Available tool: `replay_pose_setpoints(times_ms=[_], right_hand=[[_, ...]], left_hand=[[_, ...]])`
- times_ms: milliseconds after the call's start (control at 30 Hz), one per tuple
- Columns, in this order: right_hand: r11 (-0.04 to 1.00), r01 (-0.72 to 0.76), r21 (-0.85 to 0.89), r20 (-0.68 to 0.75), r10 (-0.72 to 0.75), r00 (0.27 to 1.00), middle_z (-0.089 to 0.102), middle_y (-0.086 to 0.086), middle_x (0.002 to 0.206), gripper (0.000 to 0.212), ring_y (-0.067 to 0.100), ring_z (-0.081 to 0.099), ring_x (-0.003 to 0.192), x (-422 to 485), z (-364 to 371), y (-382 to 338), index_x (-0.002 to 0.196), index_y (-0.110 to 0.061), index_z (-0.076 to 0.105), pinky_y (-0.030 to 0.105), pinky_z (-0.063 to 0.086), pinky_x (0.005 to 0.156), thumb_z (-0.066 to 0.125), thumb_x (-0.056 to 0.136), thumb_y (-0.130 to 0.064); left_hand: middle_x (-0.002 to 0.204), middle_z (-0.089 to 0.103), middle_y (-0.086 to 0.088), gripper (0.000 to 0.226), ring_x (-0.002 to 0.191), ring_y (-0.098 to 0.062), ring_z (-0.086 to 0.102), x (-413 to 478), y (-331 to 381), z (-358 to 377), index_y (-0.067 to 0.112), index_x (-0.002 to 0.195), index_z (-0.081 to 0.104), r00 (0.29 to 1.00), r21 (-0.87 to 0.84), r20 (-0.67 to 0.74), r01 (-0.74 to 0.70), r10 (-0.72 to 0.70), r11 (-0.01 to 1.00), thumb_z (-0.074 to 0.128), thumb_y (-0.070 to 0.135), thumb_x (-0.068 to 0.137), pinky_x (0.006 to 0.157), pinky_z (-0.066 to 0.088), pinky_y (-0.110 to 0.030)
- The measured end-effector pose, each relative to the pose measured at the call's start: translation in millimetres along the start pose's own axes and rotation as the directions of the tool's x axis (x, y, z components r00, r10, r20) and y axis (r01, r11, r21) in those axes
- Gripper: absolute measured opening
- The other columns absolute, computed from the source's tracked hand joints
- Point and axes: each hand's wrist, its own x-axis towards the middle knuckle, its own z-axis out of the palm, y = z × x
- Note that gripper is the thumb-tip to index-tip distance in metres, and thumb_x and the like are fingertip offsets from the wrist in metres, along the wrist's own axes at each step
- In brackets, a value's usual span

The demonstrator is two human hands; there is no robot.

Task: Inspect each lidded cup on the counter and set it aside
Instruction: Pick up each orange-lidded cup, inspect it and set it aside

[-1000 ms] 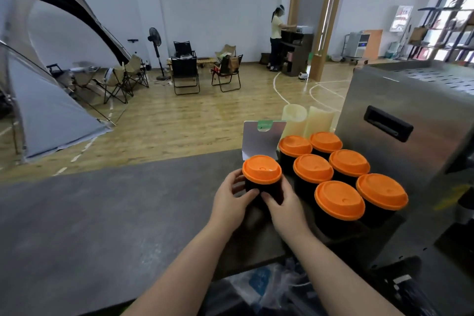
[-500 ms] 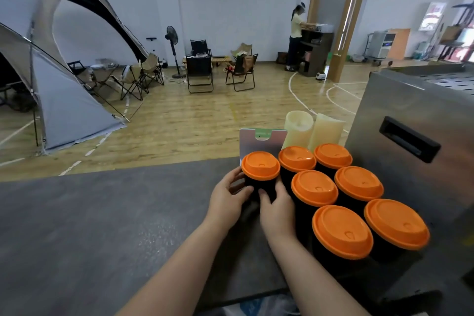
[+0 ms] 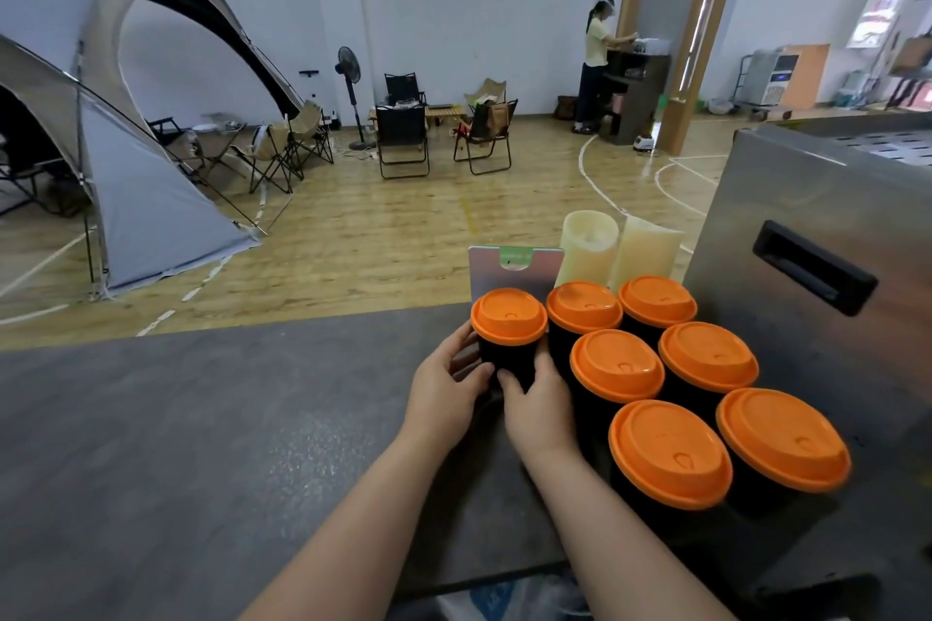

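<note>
both hands are cupping one lidded cup [image 3: 508,335] at the cluster's 10 o'clock edge on the counter [image 3: 201,444]: left hand [image 3: 444,393] and right hand [image 3: 537,406] are curling around its dark wall. risk: it is crowding the neighbouring cups [image 3: 618,368]; a sideways nudge could be tipping one.

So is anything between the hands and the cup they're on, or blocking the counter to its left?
Nothing visible. The left hand and right hand already wrap the held cup, and the counter to its left lies bare.
</note>
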Motion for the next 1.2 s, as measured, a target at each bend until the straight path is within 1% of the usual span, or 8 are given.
replay_pose_setpoints(times_ms=[100,233,433,533,633,767,900,1200], right_hand=[[1.0,0.003,-0.009,0.003,-0.003,1.0,0.051,0.007,0.148,0.062,0.027,0.043,0.14,-2,-2,-2,0.153,-0.018,0.036,0.039,0.035,0.116,0.06,0.096,-0.013],[0.999,0.042,0.004,-0.039,-0.042,0.998,0.046,0.007,0.152,0.057,0.024,0.039,0.144,-12,-6,-3,0.151,-0.012,0.041,0.035,0.03,0.119,0.058,0.097,-0.01],[0.985,0.047,0.165,-0.029,-0.043,0.999,0.069,0.0,0.104,0.024,0.012,0.066,0.097,-48,-9,-8,0.116,-0.011,0.065,0.023,0.051,0.086,0.063,0.093,-0.006],[0.978,0.103,0.182,0.078,-0.119,0.99,0.07,-0.005,0.095,0.017,0.007,0.066,0.09,-70,7,-25,0.103,-0.016,0.066,0.006,0.047,0.076,0.066,0.091,-0.004],[0.977,0.118,0.179,0.188,-0.152,0.97,0.07,-0.008,0.093,0.015,0.001,0.064,0.086,-95,36,-50,0.099,-0.02,0.066,0.002,0.044,0.072,0.068,0.09,-0.007],[0.977,0.132,0.169,0.309,-0.18,0.934,0.07,-0.008,0.092,0.016,0.002,0.064,0.084,-129,93,-89,0.094,-0.023,0.066,0.005,0.045,0.07,0.067,0.091,-0.008],[0.973,0.145,0.178,0.399,-0.206,0.893,0.072,-0.001,0.092,0.017,0.016,0.068,0.088,-166,180,-134,0.092,-0.027,0.065,0.027,0.053,0.078,0.065,0.092,-0.01],[0.955,0.13,0.267,0.516,-0.256,0.817,0.072,0.007,0.094,0.02,0.027,0.068,0.09,-281,470,-261,0.09,-0.029,0.062,0.04,0.053,0.078,0.062,0.091,-0.009]], left_hand=[[0.124,0.07,0.007,0.061,0.117,-0.011,0.065,-2,0,1,0.029,0.141,0.055,0.999,0.099,-0.037,-0.028,0.032,0.995,0.062,-0.002,0.09,0.098,0.056,-0.039],[0.124,0.066,0.007,0.047,0.118,-0.01,0.062,-11,10,0,0.019,0.135,0.059,0.996,0.164,-0.09,0.002,0.013,0.986,0.058,-0.002,0.093,0.099,0.052,-0.028],[0.11,0.066,0.0,0.029,0.098,-0.015,0.065,-44,21,-48,0.022,0.117,0.06,0.98,0.027,-0.129,0.159,-0.154,0.987,0.053,0.001,0.098,0.077,0.059,-0.032],[0.104,0.068,-0.003,0.029,0.087,-0.014,0.063,-65,24,-94,0.017,0.118,0.061,0.975,0.078,-0.169,0.159,-0.144,0.984,0.053,0.0,0.095,0.069,0.052,-0.03],[0.107,0.071,-0.012,0.029,0.083,-0.017,0.062,-85,28,-151,0.013,0.117,0.064,0.967,0.174,-0.205,0.186,-0.149,0.967,0.055,-0.001,0.093,0.071,0.049,-0.029],[0.107,0.07,-0.015,0.023,0.085,-0.02,0.061,-117,31,-252,0.01,0.112,0.066,0.952,0.225,-0.271,0.204,-0.14,0.953,0.055,0.0,0.094,0.063,0.046,-0.024],[0.101,0.069,-0.016,0.022,0.076,-0.017,0.059,-150,24,-379,0.01,0.106,0.066,0.917,0.233,-0.383,0.211,-0.11,0.949,0.055,-0.004,0.093,0.058,0.043,-0.02],[0.097,0.069,-0.005,0.024,0.078,-0.01,0.059,-190,-2,-677,0.01,0.107,0.067,0.853,0.172,-0.516,0.191,-0.077,0.966,0.053,-0.003,0.093,0.063,0.045,-0.019]])
